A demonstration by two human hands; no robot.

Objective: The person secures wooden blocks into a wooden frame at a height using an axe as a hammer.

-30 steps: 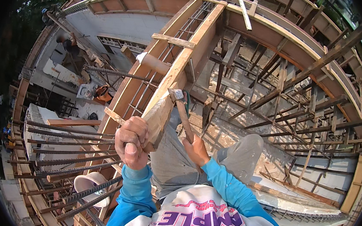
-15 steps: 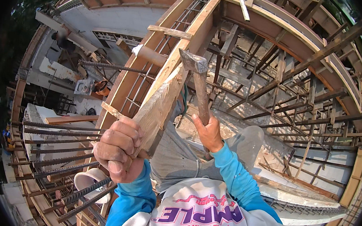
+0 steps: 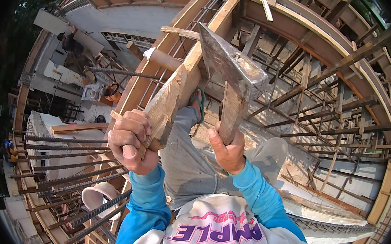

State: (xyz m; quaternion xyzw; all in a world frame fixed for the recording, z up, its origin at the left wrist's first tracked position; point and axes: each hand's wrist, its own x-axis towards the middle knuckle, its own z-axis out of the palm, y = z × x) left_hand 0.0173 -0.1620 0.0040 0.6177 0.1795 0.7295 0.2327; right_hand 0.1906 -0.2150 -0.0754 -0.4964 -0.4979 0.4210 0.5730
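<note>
My left hand [image 3: 132, 140] is closed round the lower end of a short, rough wooden board [image 3: 165, 103], which tilts upward and away. A thin wood strip [image 3: 116, 115] pokes out past the knuckles of that same fist. My right hand [image 3: 228, 150] grips the wooden handle [image 3: 233, 111] of a hammer. Its worn metal head [image 3: 233, 62], with a long tapered end pointing up and left, is raised close to the camera, to the right of the board and apart from it.
Ahead runs a timber beam form [image 3: 133, 86] with steel bars inside and a pipe [image 3: 166, 60] across it. Rebar ends [image 3: 70, 149] stick out at left. Timber props [image 3: 300, 94] fill the lower right side. My sandalled foot [image 3: 198, 103] is beside the form. Another person [image 3: 72, 44] is far left.
The hammer has risen toward the camera, its head now looking much larger. The board's top end has dropped and moved left, showing my foot behind it. Both hands keep their hold.
</note>
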